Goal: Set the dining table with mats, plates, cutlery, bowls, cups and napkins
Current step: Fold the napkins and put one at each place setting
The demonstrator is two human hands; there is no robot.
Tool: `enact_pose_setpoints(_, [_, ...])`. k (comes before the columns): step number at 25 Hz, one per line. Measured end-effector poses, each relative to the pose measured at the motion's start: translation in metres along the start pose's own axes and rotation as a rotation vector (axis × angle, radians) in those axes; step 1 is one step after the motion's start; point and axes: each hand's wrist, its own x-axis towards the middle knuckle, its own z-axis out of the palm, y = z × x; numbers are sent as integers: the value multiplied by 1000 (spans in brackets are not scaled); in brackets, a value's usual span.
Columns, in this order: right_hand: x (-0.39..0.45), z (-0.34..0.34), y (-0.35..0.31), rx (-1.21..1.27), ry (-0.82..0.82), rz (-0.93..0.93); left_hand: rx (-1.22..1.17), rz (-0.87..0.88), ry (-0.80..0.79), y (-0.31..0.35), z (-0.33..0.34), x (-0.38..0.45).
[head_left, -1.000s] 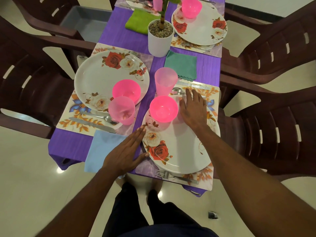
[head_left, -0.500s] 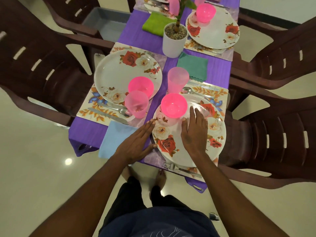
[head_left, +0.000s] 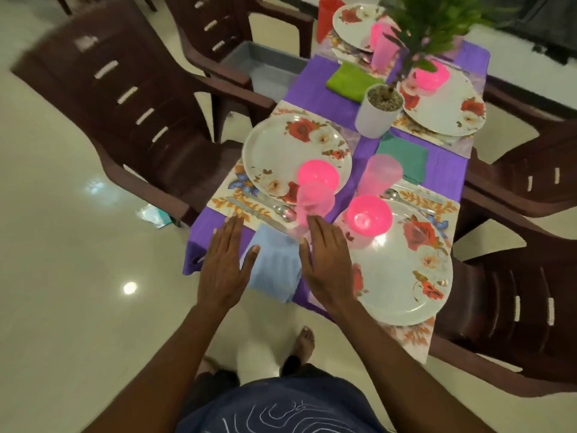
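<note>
Left hand (head_left: 223,270) and right hand (head_left: 327,267), flat with fingers straight, flank pale blue napkin (head_left: 274,265); contact unclear through blur. Napkin folded, lies just nearer than pink cup (head_left: 313,203).

Purple tablecloth (head_left: 324,95), rose-patterned white plates (head_left: 281,151), pink bowls (head_left: 370,215), light-blue napkin (head_left: 274,270)

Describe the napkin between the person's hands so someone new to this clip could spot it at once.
Start at the near end of the purple tablecloth. There, between the left hand and the right hand, lies the light blue napkin, overhanging the table edge. The other napkins are teal and lime green, farther up the table.
</note>
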Motion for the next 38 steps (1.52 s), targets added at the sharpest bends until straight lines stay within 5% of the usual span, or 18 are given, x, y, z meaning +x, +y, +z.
enact_pose_setpoints(9, [60, 125, -191, 5, -303, -50, 50, -106, 101, -165, -128, -1])
enact_pose_setpoints(18, [147, 236, -355, 46, -314, -216, -7, -261, 188, -305, -245, 45])
enact_pose_setpoints(30, [375, 423, -579, 209, -434, -346, -30, -448, 276, -519, -407, 258])
enact_pose_setpoints(38, [551, 522, -632, 133, -367, -175, -67, -316, 174, -649, -447, 458])
